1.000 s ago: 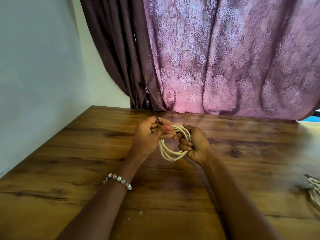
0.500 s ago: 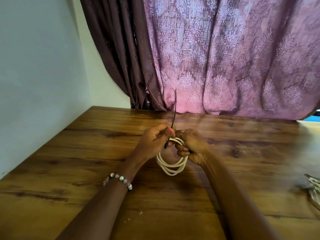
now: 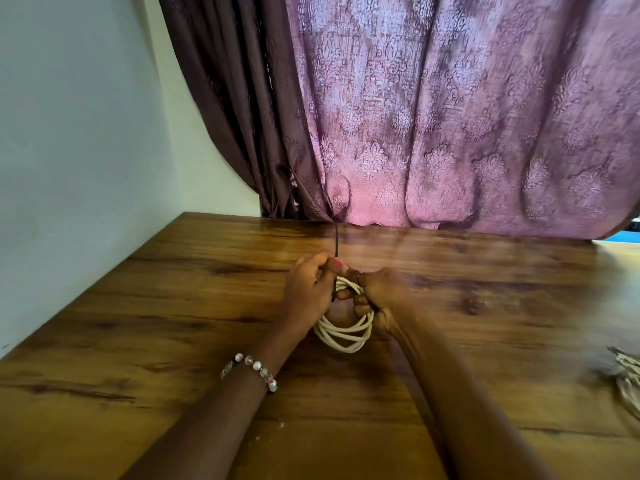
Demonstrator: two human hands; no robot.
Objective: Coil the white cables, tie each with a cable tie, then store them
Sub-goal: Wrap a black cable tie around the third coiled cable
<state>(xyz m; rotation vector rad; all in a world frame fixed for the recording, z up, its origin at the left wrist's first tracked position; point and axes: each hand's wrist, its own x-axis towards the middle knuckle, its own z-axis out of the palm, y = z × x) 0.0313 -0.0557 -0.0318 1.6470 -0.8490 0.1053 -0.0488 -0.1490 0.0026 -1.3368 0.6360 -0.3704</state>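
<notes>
A coiled white cable (image 3: 344, 332) hangs between my two hands above the wooden table (image 3: 173, 306). My right hand (image 3: 379, 301) grips the top right of the coil with curled fingers. My left hand (image 3: 311, 289) pinches a thin black cable tie (image 3: 336, 242) against the top of the coil. The tie's free end sticks straight up past my fingers, and its lower end shows beside my left thumb. The upper part of the coil is hidden by my fingers.
A bundle of more pale cables (image 3: 628, 379) lies at the table's right edge. A purple patterned curtain (image 3: 433, 116) hangs behind the table and a white wall (image 3: 69, 133) borders its left side. A beaded bracelet (image 3: 254, 368) circles my left wrist.
Both hands have drawn together and lowered with the coil. The black tie, barely seen a second ago, now stands upright from my left fingers, shorter than half a second ago.
</notes>
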